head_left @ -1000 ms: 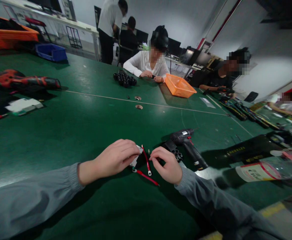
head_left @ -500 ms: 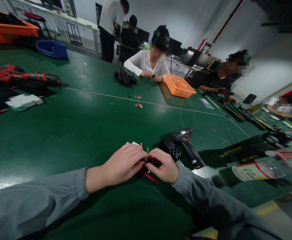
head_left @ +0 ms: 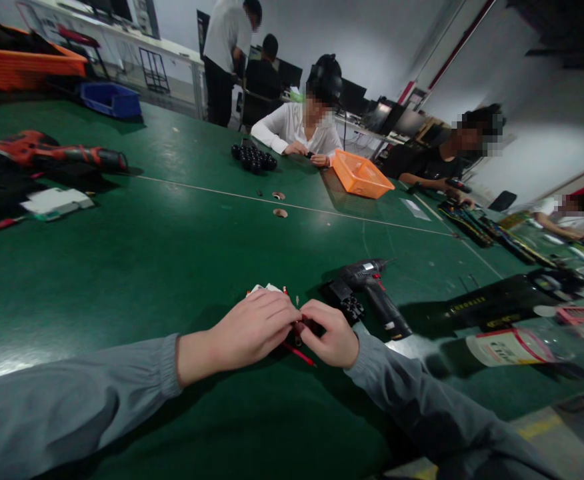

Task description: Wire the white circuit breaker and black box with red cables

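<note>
My left hand [head_left: 252, 330] and my right hand [head_left: 329, 333] meet at the near middle of the green table [head_left: 172, 233], fingers curled and pinched together. Between them lies a thin red wire [head_left: 299, 355] with a metal lug end; both hands grip it where they touch. A small white part [head_left: 266, 289] peeks out just behind my left knuckles. What sits inside the pinch is hidden by the fingers.
A black cordless screwdriver [head_left: 372, 293] lies right of my hands, a clear tape-like roll [head_left: 509, 347] beyond it. An orange basket [head_left: 359, 175] and black round parts [head_left: 253, 159] sit near a seated person opposite. A red drill [head_left: 52, 152] lies far left.
My hands have come together from about a hand's width apart and closed over the red wires and white part. The view has shifted slightly.
</note>
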`<state>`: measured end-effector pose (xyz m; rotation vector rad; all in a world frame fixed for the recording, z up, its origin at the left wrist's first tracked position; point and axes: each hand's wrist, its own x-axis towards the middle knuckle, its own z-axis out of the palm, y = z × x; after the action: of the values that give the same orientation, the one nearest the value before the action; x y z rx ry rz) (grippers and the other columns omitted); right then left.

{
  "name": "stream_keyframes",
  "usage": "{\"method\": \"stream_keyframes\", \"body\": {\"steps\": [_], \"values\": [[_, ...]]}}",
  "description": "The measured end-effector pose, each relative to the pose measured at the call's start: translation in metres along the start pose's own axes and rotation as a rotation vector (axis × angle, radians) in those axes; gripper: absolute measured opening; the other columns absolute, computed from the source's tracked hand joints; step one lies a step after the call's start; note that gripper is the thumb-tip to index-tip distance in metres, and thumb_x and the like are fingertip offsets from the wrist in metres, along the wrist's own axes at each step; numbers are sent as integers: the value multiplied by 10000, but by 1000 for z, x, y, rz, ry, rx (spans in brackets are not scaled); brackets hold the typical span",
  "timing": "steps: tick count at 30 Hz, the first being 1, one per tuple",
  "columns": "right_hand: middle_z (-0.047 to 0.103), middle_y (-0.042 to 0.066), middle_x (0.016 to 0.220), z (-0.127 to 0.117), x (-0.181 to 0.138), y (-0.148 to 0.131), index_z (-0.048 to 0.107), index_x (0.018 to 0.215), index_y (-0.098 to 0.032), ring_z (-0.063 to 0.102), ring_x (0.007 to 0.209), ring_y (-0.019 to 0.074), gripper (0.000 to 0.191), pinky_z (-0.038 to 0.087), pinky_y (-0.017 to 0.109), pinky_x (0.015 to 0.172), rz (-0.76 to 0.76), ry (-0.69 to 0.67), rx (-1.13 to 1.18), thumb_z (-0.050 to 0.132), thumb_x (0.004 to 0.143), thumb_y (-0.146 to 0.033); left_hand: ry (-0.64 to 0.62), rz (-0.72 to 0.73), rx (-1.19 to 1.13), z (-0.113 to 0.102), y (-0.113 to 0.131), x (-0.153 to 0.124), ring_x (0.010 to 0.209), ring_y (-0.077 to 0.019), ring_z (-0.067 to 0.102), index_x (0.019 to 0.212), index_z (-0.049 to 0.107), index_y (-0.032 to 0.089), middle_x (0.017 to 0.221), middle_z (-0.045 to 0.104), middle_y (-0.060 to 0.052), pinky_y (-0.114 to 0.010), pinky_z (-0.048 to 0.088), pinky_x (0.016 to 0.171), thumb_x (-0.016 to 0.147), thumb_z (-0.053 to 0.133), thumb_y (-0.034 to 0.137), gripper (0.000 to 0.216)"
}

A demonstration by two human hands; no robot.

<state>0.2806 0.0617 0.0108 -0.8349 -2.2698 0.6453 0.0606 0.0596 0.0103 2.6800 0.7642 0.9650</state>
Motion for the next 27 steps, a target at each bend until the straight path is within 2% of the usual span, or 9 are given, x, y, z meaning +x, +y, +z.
{"method": "stream_keyframes", "body": {"steps": [8,13,27], "values": [[629,67,854,-1,1,1,621,909,-173,588,762,160,84,478,303,665,6,0,44,547,902,-133,7,-22,60,-1,-4,-1,1039,-181,596,1030,612,193,1031,681,-35,-337,410,911,991,483,233,141],[626,59,863,-2,0,2,630,961,-168,549,679,136,79,460,286,602,50,0,56,604,887,-174,27,-2,71,-2,-5,0,1013,-166,602,1021,622,189,1023,684,-32,-320,413,893,994,482,230,148],[624,50,851,0,0,4,645,970,-177,564,682,131,104,474,270,589,45,30,81,649,867,-177,28,-12,89,-3,-5,-1,1006,-178,602,1002,623,182,996,686,-43,-317,418,859,994,487,246,150]]}}
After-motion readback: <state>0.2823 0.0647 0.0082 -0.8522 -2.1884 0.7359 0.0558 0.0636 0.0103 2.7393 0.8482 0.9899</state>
